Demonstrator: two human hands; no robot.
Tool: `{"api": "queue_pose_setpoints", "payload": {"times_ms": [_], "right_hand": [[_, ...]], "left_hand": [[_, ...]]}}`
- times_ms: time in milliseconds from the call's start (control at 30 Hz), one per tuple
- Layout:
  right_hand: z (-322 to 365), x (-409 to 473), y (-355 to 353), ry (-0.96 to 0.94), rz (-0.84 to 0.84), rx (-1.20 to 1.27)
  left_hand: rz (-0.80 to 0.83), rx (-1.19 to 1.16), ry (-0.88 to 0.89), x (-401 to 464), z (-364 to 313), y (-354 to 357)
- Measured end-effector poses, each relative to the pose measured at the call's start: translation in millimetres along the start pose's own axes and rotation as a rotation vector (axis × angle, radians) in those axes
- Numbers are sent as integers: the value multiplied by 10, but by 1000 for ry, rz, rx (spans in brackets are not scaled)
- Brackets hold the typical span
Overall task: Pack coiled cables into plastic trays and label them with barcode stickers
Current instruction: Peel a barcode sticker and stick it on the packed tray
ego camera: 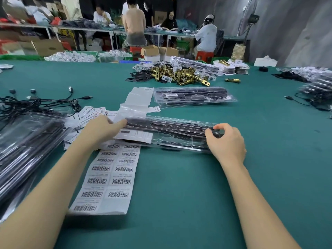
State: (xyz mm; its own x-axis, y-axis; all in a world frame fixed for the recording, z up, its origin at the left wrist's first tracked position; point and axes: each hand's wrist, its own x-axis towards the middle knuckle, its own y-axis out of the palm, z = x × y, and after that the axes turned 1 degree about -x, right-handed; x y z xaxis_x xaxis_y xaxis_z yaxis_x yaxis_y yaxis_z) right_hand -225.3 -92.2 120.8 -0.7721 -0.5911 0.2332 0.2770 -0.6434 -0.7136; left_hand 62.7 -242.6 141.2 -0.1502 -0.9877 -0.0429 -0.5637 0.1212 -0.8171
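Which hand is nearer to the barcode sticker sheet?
Left. The left hand holds the clear tray's left end directly above the barcode sticker sheet; the right hand grips the tray's far right end.

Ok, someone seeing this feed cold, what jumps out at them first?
Probably the long clear plastic tray at centre, held at both ends: the left hand at its left end, the right hand gripping its right end. Next, the barcode sticker sheet lying on the green table under the left forearm. Further back, a pile of brass lock parts glints.
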Motion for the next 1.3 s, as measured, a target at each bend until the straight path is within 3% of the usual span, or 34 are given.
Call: {"api": "queue_pose_setpoints", "payload": {"times_ms": [133, 233, 367, 633, 900, 1300], "right_hand": [[2, 21, -5, -26, -24, 62], [77, -21, 26, -218, -56, 115], [221, -176, 138, -407, 31, 170], [183, -225, 251, -454, -31, 121], [181, -245, 263, -435, -42, 137], [256, -278, 159, -404, -140, 239]], "left_hand": [[-11, -325, -78, 23, -15, -97], [109, -627, -141, 44, -24, -165], [251, -843, -172, 16, -14, -197], [474, -722, -188, -81, -33, -237], [552, -692, -189, -114, -43, -193], [381, -589, -128, -171, -148, -78]]}}
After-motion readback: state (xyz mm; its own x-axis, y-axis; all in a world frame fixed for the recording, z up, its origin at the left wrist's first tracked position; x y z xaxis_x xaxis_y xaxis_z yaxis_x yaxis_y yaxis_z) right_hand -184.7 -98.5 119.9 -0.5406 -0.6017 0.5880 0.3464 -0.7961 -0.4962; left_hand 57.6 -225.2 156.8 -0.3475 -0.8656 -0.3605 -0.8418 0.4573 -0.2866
